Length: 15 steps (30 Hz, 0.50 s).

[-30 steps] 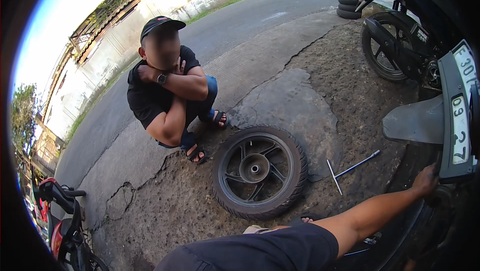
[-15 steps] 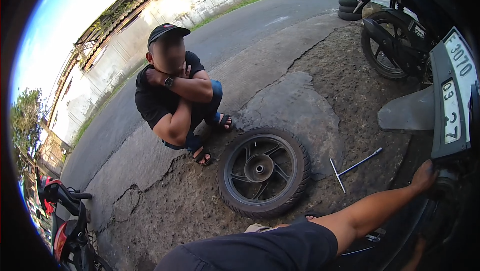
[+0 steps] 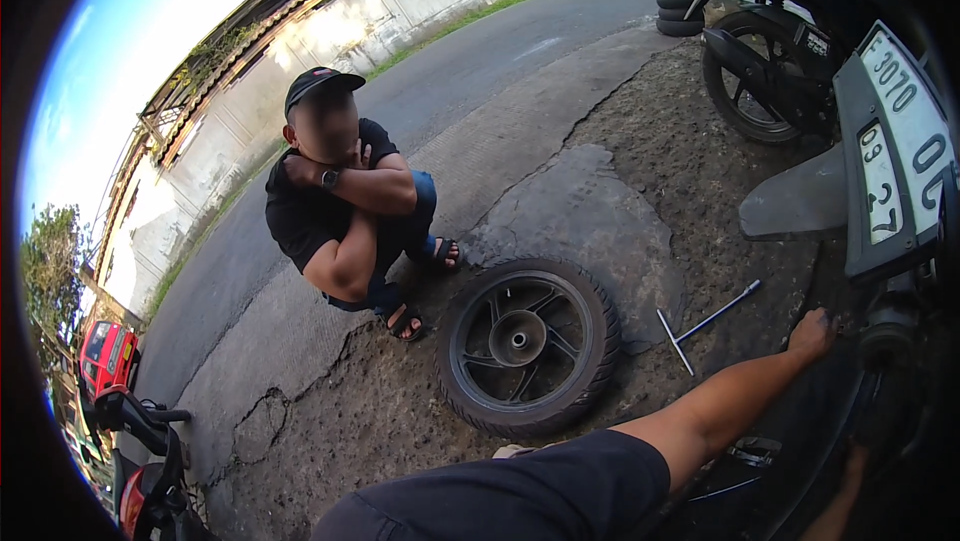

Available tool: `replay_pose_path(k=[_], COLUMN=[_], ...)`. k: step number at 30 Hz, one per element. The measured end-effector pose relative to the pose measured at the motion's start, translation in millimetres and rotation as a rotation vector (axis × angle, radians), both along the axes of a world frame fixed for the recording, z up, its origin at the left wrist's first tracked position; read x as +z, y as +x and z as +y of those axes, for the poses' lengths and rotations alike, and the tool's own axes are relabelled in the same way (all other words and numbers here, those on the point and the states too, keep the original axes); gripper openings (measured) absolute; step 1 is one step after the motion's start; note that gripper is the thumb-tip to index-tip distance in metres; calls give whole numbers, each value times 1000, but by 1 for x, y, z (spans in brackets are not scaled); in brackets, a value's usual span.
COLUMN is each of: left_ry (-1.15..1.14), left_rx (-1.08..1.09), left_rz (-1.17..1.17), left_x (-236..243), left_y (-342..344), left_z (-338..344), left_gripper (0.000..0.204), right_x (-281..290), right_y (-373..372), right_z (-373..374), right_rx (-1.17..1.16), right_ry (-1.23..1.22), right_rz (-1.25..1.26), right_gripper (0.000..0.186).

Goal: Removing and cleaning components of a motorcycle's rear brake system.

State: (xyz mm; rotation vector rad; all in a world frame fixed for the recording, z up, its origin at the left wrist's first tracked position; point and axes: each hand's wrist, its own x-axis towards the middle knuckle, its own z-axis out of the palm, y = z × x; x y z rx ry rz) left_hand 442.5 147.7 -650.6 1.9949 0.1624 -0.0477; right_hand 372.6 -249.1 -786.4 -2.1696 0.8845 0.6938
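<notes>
My left hand (image 3: 812,334) reaches out past the dark sleeve, just left of a dark rounded part (image 3: 888,336) below the rear plate of a motorcycle. Its fingers are curled together; what they hold, if anything, is too small to make out. My right forearm (image 3: 848,491) shows in the deep shadow at the lower right, and the fingers there are hidden in the dark. A motorcycle wheel with a black tyre (image 3: 592,376) lies flat on the ground beyond my left arm. Between the wheel and my left hand lies a T-handle wrench (image 3: 712,322).
Another person (image 3: 345,201) squats behind the wheel, arms crossed. A grey mudguard (image 3: 795,196) and the plate (image 3: 905,131) jut in at right. Beyond stand a parked motorcycle (image 3: 765,71) and stacked tyres (image 3: 680,16). Metal parts (image 3: 752,453) lie beneath my arm.
My left hand has drawn back leftward from the dark part below the plate. The view has shifted slightly, and a red vehicle now shows at the far left.
</notes>
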Motion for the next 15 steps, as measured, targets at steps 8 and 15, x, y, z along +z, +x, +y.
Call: replay_pose_path(k=[8,15], left_ry=[102,186], left_rx=[-178,-282], left_rz=[263,161], left_x=[-19,-33], left_y=[-19,-4], left_z=[29,49], left_gripper=[36,29], right_x=[8,16], right_y=[-17,-56], right_z=[-12,-32], right_rx=[-92,-231], right_ry=[34,129], right_rz=[-104,-273], right_gripper=[45,41])
